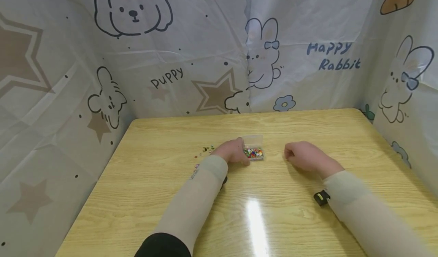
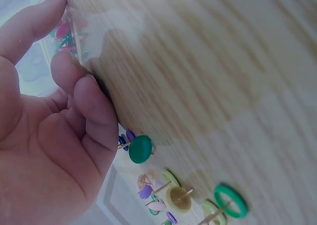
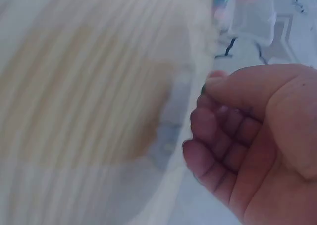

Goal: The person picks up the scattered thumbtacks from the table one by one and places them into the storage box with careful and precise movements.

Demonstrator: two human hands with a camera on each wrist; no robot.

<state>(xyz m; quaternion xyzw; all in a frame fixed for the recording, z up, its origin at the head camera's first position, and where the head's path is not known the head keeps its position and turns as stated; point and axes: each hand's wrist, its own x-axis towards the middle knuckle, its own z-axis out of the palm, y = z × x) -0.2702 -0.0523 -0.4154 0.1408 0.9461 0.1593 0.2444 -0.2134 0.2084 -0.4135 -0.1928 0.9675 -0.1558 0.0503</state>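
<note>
My left hand (image 1: 234, 151) holds the left side of a small clear plastic box (image 1: 256, 159), thumb at its near corner and fingers farther back. Inside lie many colourful thumbtacks (image 1: 253, 153), and the box's clear lid (image 1: 253, 140) stands raised at the back. To the right of the box, my right hand (image 1: 306, 156) hovers low over the table. Its thumb and forefinger pinch a small green thumbtack (image 3: 203, 89), of which only a sliver shows. Loose thumbtacks lie beside the left hand, among them a green one (image 2: 140, 149) in the left wrist view.
The wooden table (image 1: 137, 165) reaches back to a white printed cloth (image 1: 212, 40) hung behind it and at both sides. More loose thumbtacks (image 1: 207, 149) are scattered left of the box, partly behind the left wrist.
</note>
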